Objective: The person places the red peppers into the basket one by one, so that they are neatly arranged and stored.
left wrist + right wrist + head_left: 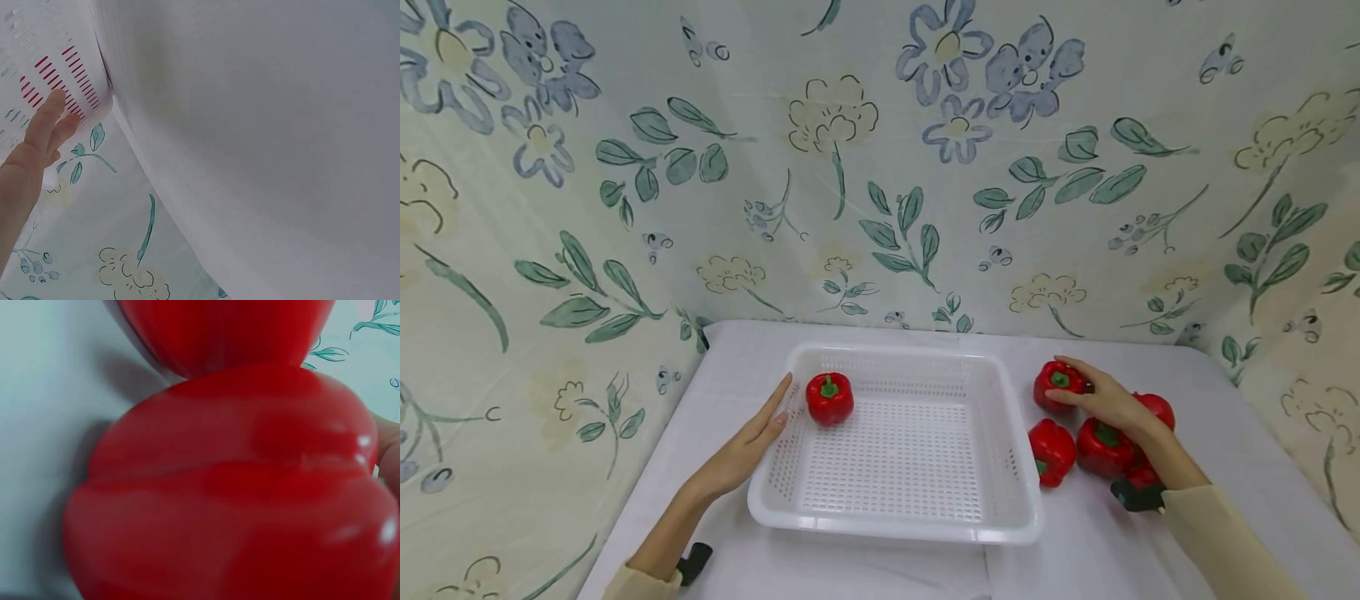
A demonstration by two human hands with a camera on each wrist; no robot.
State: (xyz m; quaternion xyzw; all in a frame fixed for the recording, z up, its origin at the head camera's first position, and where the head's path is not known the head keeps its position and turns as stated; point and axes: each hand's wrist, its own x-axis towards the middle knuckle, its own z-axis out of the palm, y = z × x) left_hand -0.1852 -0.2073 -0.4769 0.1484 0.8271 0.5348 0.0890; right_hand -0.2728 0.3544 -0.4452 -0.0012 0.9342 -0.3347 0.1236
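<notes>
A white plastic basket with slotted walls stands on the table, one red bell pepper with a green stem inside near its left wall. My left hand rests along the basket's left side, fingers straight; the left wrist view has its fingertips right at the slotted wall. To the right of the basket, my right hand grips another red bell pepper, thumb across its front and fingers over its far side. In the right wrist view, big red peppers hide most of that hand.
Several more red bell peppers lie by the right forearm, among them one on its side close to the basket and one under the wrist. A white cloth covers the table. Flower-patterned fabric hangs behind and at both sides.
</notes>
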